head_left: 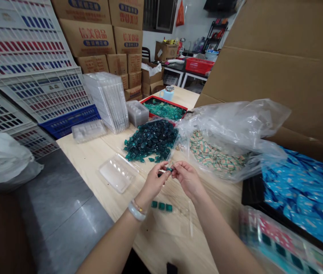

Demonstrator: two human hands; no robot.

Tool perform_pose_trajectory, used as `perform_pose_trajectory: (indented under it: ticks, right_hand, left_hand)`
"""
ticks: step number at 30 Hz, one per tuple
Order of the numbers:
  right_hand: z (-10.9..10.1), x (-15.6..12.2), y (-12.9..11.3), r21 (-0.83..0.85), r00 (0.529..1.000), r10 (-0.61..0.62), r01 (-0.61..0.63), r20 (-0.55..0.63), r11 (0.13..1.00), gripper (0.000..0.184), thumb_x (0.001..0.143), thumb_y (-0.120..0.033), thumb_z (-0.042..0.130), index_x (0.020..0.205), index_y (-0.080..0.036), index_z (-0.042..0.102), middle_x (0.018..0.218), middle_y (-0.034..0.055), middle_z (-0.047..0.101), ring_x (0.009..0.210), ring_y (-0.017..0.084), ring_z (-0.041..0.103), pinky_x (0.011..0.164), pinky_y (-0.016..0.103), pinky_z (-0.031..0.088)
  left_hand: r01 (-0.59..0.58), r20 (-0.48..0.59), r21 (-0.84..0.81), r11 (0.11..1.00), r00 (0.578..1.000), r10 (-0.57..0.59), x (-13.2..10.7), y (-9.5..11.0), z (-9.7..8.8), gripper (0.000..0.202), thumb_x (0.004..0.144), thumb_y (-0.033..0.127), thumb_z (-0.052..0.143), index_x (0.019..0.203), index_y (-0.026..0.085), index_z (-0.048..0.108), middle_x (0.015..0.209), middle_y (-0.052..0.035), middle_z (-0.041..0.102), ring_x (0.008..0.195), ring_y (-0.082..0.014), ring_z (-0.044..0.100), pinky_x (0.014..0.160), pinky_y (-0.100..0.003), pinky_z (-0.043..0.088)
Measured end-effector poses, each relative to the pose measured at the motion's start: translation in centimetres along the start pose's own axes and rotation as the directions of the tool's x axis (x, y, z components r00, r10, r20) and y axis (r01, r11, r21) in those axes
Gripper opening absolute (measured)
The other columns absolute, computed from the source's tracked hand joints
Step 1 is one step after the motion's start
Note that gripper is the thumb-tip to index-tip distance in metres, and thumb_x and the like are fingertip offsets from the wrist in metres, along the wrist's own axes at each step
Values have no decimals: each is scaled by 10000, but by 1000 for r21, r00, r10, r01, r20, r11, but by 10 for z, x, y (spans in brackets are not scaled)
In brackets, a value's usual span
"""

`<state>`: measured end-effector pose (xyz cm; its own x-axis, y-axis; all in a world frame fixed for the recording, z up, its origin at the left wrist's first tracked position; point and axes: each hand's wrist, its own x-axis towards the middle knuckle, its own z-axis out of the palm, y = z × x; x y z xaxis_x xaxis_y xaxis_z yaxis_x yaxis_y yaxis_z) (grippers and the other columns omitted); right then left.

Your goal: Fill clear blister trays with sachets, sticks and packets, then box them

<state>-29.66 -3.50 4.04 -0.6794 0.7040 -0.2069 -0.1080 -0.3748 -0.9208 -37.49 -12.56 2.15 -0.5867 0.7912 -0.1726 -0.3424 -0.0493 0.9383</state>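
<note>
Both hands meet over the wooden table, pinching one small dark teal piece (169, 169) between thumbs and fingers. My left hand (156, 179), with a pale bangle at its wrist, is closed on the piece; another dark bit shows under its fingers. My right hand (186, 177) pinches the piece from the other side. Just below the hands, three teal square pieces (161, 206) lie in a row. Beyond them is a heap of loose, glossy teal pieces (151, 139). Left of my left hand lies a clear plastic tray (116, 176) with moulded compartments.
A clear bag (235, 121) of small printed pieces (215, 152) lies to the right, beside a black bin of blue wrappers (301, 182). Stacked clear trays (107, 101), a red-rimmed tray (184, 108) and a light-blue mug (167, 93) stand farther back. Filled packs (284, 243) lie at lower right.
</note>
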Motion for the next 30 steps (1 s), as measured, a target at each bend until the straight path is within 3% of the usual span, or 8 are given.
perform_pose_trajectory:
  ticks: [2,5,13,16,23,30]
  right_hand:
    - [0,-4,-2,19,1000,12,-13,5,1000,291,543,-391,702,589,-171,517,536,-25,532,470,81,448,484,227,372]
    - [0,-9,-6,84,999,45,-46,15,995,262,547,-345,710,592,-170,520,555,-25,545,472,76,453,487,223,378]
    - [-3,-24,-11,245,979,175,-196,105,950,165,596,-258,666,641,-188,524,689,-11,588,528,81,498,503,223,409]
    - [-3,-31,-12,166,979,161,-181,127,969,197,595,-285,675,660,-189,517,625,-26,559,505,80,489,498,221,400]
    - [-2,-40,-24,-248,981,96,-51,171,967,229,580,-326,686,702,-166,576,603,-23,552,520,80,475,496,217,381]
    - [-3,-36,-27,-404,940,102,40,324,914,195,635,-333,629,622,-164,532,507,-51,472,448,61,408,435,199,323]
  left_hand:
    - [-59,49,107,993,997,54,2,-2,-1,333,677,282,589,986,157,585,734,-10,565,536,-69,430,456,-181,330]
    - [-86,117,133,987,991,70,1,-2,-3,246,683,299,593,871,142,598,651,10,536,506,-61,394,461,-187,304]
    - [65,159,-54,996,986,-56,-12,7,-3,333,592,392,671,704,151,469,586,49,452,459,-39,357,438,-183,267]
    - [82,170,-37,996,983,-74,-16,10,-4,326,582,364,686,700,143,478,608,40,463,479,-41,380,452,-183,289]
    - [15,264,84,996,964,-36,-21,25,-12,274,618,318,676,734,142,503,628,40,454,481,-37,369,442,-177,293]
    - [-17,300,98,995,954,-13,-24,32,-14,284,614,280,677,762,162,465,673,46,445,502,-46,393,430,-174,313]
